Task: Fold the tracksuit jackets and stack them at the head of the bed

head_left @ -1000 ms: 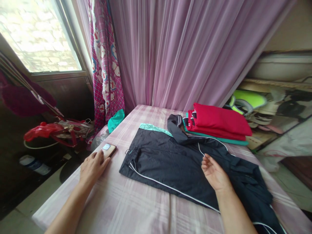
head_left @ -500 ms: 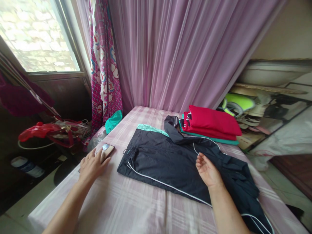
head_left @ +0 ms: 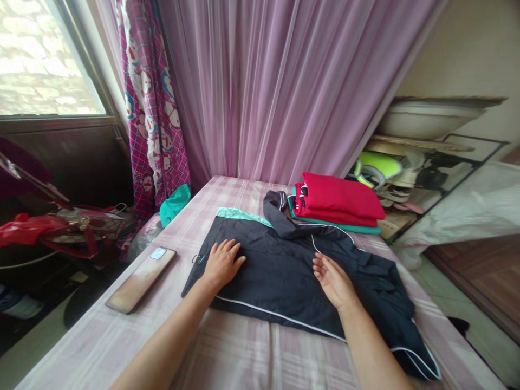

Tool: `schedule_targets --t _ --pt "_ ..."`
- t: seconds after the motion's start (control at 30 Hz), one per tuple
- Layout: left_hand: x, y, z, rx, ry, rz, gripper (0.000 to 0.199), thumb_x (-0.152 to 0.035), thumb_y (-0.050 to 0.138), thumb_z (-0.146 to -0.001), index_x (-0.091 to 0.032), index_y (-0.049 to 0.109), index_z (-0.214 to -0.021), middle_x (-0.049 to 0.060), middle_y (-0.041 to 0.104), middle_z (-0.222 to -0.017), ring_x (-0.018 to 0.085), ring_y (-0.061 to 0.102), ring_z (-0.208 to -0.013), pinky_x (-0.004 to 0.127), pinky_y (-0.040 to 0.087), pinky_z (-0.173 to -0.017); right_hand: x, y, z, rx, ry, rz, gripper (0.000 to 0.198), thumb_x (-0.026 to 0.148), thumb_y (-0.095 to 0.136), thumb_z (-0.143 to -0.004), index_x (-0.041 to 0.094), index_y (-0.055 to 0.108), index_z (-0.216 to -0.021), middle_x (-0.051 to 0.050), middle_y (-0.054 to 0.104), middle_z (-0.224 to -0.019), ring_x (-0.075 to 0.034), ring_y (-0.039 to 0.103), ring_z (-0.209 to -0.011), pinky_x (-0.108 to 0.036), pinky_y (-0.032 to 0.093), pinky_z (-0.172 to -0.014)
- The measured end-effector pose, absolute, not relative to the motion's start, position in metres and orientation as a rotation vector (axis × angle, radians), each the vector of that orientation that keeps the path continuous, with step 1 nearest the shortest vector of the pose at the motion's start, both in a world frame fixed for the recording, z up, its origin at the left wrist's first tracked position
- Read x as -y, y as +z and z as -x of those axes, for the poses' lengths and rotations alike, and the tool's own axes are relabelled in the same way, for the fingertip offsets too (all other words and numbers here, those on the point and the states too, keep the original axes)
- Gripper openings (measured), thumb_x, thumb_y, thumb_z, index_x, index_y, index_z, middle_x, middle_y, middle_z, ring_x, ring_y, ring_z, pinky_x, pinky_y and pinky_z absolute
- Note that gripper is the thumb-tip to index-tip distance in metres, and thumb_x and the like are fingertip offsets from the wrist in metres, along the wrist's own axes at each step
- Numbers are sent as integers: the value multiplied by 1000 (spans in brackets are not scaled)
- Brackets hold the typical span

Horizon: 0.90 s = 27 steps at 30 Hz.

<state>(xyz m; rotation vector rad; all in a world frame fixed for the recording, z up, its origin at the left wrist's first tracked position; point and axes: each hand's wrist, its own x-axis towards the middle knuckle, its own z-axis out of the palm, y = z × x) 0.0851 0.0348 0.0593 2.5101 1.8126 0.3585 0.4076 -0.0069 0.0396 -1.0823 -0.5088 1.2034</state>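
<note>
The left hand (head_left: 221, 266) lies palm down, fingers spread and gripping nothing, on the near-left part of a dark garment (head_left: 276, 271); the right hand (head_left: 333, 279), palm turned inward and fingers loosely curled, hangs over or rests on the garment's middle, its fingertips meeting the end of a short white line on the cloth; from where I stand I cannot tell whether they pinch it. The garment lies spread across the table (head_left: 227, 352), edged by white piping (head_left: 280, 316) on the near side and a mint band (head_left: 244, 216) at the far-left edge, its right portion rumpled; the step in hand, by my judgement, is the arranging of this cloth, and a next move would call for the left palm to steady the fabric while the right fingers take a sure hold. The table wears a pale checked cover; a phone (head_left: 142, 280) lies left of the garment; a red folded stack (head_left: 341, 200), with teal cloth (head_left: 337, 226) beneath, sits at the far right, just beside a dark sleeve end. Beyond hang a lilac curtain (head_left: 264, 81) and a patterned magenta curtain (head_left: 152, 124); a window (head_left: 36, 59) stands at left, a rack (head_left: 475, 157) bearing a basin (head_left: 430, 119) at right.
</note>
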Motion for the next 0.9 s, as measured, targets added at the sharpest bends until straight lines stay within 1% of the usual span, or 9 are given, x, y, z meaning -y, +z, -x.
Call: schedule_targets --t 0.13,0.3,0.4,0.53,0.6,0.67,0.73,0.8,0.9 --pt "-32 45 -88 -1807 329 -2533 51 -49 39 -96 -26 52 -139 8 50 -148 29 39 -140 54 26 -116 4 39 -404 668 1128 1242 36 39 83 -58 19 72 -86 -3 73 -76 -12 65 -63 -20 49 -51" --pt "-33 41 -85 -1814 327 -2557 52 -50 39 -96 -25 52 -140 8 50 -148 30 40 -139 54 26 -116 -14 39 -407 1160 867 1588 29 41 65 -72 19 71 -89 -5 74 -83 -15 66 -62 -24 46 -50" --pt "-35 39 -85 -1810 335 -2559 52 -50 41 -95 -26 52 -140 8 50 -147 30 41 -139 54 27 -115 -32 48 -408 1327 705 1693 36 36 54 -79 21 67 -110 -3 75 -84 -14 66 -58 -27 49 -59" --pt "-37 34 -84 -1817 370 -2559 51 -48 42 -95 -27 53 -139 7 50 -148 30 41 -139 54 26 -116 -66 66 -398 1486 550 1834 61 37 60 -81 23 48 -140 2 74 -72 -15 66 -56 -28 48 -63" --pt "-37 32 -83 -1821 389 -2562 50 -49 42 -94 -28 54 -139 7 50 -147 30 41 -139 54 27 -115 -89 72 -390 1544 600 1909 61 38 65 -79 23 52 -136 3 72 -63 -16 65 -53 -27 48 -61" --pt "-37 31 -82 -1814 389 -2571 51 -49 42 -94 -28 54 -139 8 51 -147 29 43 -138 54 28 -115 -115 74 -384 1545 668 1969 41 35 68 -78 21 64 -117 3 68 -55 -16 62 -46 -28 47 -58" --pt "-37 30 -81 -1812 381 -2580 51 -49 42 -94 -27 54 -139 8 51 -147 29 43 -137 53 30 -114 -143 75 -382 1504 663 1962 22 30 63 -83 20 68 -101 1 69 -56 -16 63 -46 -27 48 -58" --pt "-37 29 -81 -1819 362 -2585 52 -49 41 -94 -26 53 -139 9 50 -147 30 43 -137 54 31 -114 -169 77 -385 1449 596 1897 22 27 52 -89 20 65 -104 -2 74 -69 -16 68 -57 -27 50 -61" --pt "-37 27 -81 -1821 362 -2599 53 -49 41 -94 -25 53 -140 9 50 -147 30 44 -137 54 32 -114 -199 77 -395 1380 486 1808 34 26 42 -93 22 56 -123 -5 76 -89 -18 72 -80 -28 52 -69"
